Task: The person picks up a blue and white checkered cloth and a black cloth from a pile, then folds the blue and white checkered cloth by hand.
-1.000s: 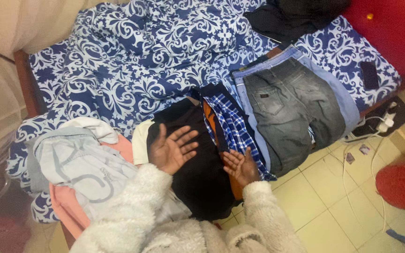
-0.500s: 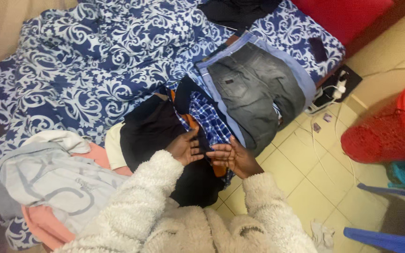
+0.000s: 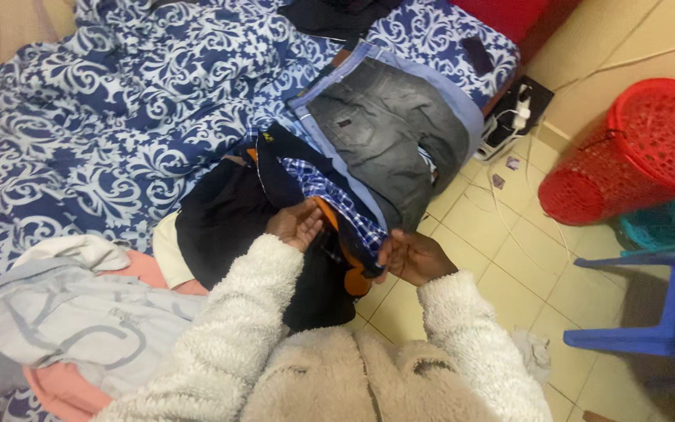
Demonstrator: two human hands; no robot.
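Right at the near edge of the bed, both hands work at a small stack of folded clothes. The left hand (image 3: pixel 297 224) lies palm-up with fingers loosely spread, slipped beneath the top of the folded blue-and-white checked shirt (image 3: pixel 330 199), touching it without closing on it. The right hand (image 3: pixel 414 256) curls at the stack's hanging end, its fingertips pinching the lower edge of the cloth where the checked fabric meets an orange folded garment (image 3: pixel 345 242) tucked beneath it. The checked shirt is narrow and long, folded into a strip that runs diagonally from the middle of the bed toward the floor side, with a dark navy layer showing along its upper edge. It droops over the bed edge at its lower end. Just left of it, touching, lies a black folded garment (image 3: pixel 224 219), over a cream piece. Just right, a stack of folded grey and pale blue jeans (image 3: pixel 388 133) rests on the blue-and-white patterned bedspread (image 3: pixel 119 117). Further left sits a crumpled pale grey top (image 3: pixel 72 320) over pink cloth. On the tiled floor (image 3: pixel 509 258) stand a red plastic mesh basket (image 3: pixel 626 148) and a blue plastic chair (image 3: pixel 658 312), well apart from the hands. Both arms wear fluffy cream sleeves.
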